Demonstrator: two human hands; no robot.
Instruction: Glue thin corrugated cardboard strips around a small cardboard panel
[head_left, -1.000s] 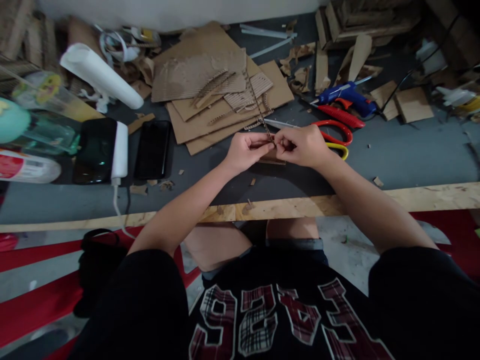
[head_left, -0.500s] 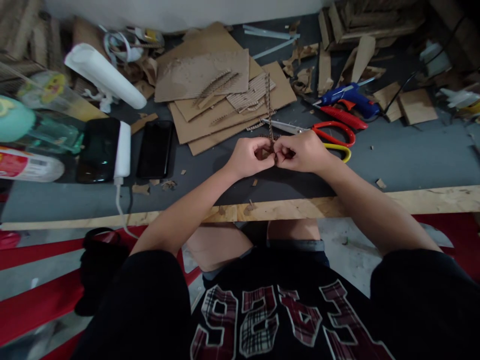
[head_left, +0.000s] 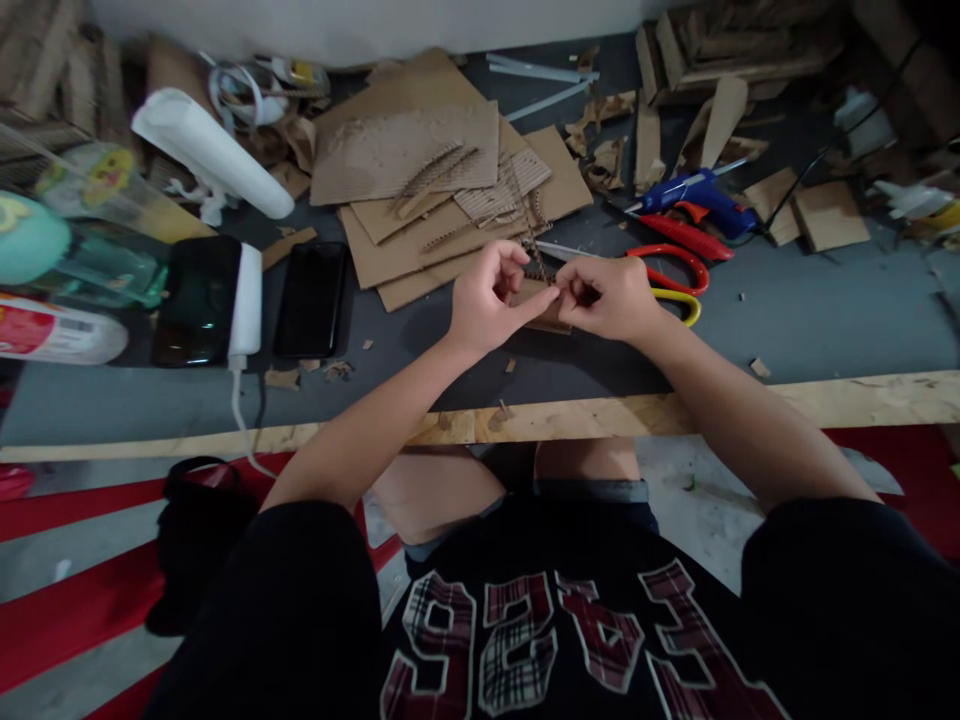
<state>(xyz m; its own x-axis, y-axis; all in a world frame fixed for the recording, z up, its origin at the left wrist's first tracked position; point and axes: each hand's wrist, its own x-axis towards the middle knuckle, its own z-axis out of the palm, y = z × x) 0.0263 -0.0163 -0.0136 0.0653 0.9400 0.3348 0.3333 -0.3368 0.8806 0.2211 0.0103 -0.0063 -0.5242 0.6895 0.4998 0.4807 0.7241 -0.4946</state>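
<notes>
Above a grey table, the right hand pinches a thin cardboard strip; the left hand is loosely spread. Fingertip work seems underway, calling next for a steady pinch.

The black T-shirt bears white-edged plaid characters.

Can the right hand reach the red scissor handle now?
Probably yes: the red scissor handle lies mostly uncovered beside the right hand, though that hand looks busy at a cardboard strip.
</notes>
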